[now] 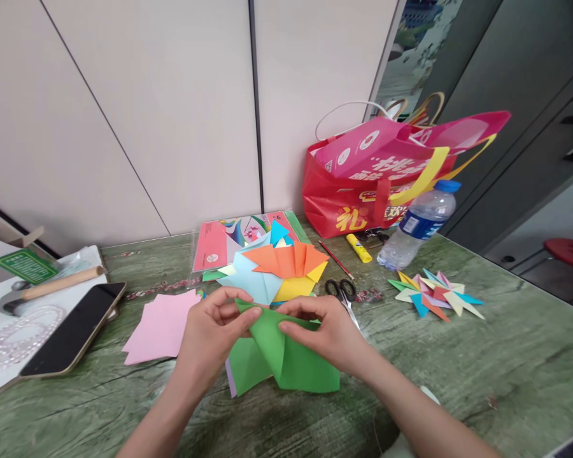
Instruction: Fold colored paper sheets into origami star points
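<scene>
A green sheet of paper (pixel 310 366), partly folded over and creased, is held up between both hands. My left hand (pixel 214 327) pinches its upper left part between thumb and fingers. With thumb and fingers closed, my right hand (pixel 322 327) grips its upper right edge. Under it on the table lie another green sheet (pixel 248 369) and a lilac sheet edge. Just beyond the hands, folded papers in light blue (pixel 255 280), orange (pixel 291 257) and yellow (pixel 296 289) are heaped. Pink paper squares (pixel 160 327) lie beside my left hand.
Black-handled scissors (pixel 342 291), a red pencil (pixel 337 257) and a yellow glue stick (pixel 359 248) lie beyond my right hand. A multicoloured paper star (pixel 437 294), a water bottle (pixel 417 226) and a red bag (pixel 344 191) stand right. A phone (pixel 74 331) and hammer (pixel 62 283) lie left.
</scene>
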`<state>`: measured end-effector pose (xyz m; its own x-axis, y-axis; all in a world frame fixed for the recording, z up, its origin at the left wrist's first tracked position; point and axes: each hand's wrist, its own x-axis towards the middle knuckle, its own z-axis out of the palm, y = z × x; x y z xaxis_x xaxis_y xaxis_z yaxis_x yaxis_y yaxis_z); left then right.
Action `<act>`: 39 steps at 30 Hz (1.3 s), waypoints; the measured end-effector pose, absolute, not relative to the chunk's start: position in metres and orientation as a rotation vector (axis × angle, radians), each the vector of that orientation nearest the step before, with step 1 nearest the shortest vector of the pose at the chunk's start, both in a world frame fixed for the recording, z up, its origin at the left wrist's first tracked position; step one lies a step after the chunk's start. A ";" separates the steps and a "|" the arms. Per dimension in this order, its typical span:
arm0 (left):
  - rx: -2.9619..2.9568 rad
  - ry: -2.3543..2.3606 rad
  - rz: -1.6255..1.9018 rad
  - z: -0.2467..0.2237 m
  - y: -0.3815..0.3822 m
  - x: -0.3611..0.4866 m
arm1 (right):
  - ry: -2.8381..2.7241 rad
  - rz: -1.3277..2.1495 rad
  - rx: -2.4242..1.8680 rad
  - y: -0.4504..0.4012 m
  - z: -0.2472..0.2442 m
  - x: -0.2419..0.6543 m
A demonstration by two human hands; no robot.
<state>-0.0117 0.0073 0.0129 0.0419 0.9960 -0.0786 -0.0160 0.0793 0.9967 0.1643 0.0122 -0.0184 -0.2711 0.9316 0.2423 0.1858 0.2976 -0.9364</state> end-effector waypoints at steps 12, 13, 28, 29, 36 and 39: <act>1.189 1.229 1.132 0.013 0.006 -0.012 | -1.717 1.053 -1.045 0.012 -0.016 0.165; 1.192 1.233 1.130 0.013 0.005 -0.011 | -1.715 1.059 -1.049 0.012 -0.016 0.165; 1.143 1.126 1.030 0.021 0.007 -0.014 | -1.588 1.169 -1.032 0.012 -0.015 0.166; 1.146 1.118 1.020 0.023 0.007 -0.015 | -1.582 1.178 -1.028 0.012 -0.015 0.166; 1.144 1.141 1.020 0.025 0.006 -0.017 | -1.573 1.208 -1.026 0.012 -0.016 0.167; 1.134 1.145 1.025 0.024 0.005 -0.017 | -1.573 1.186 -1.028 0.012 -0.015 0.167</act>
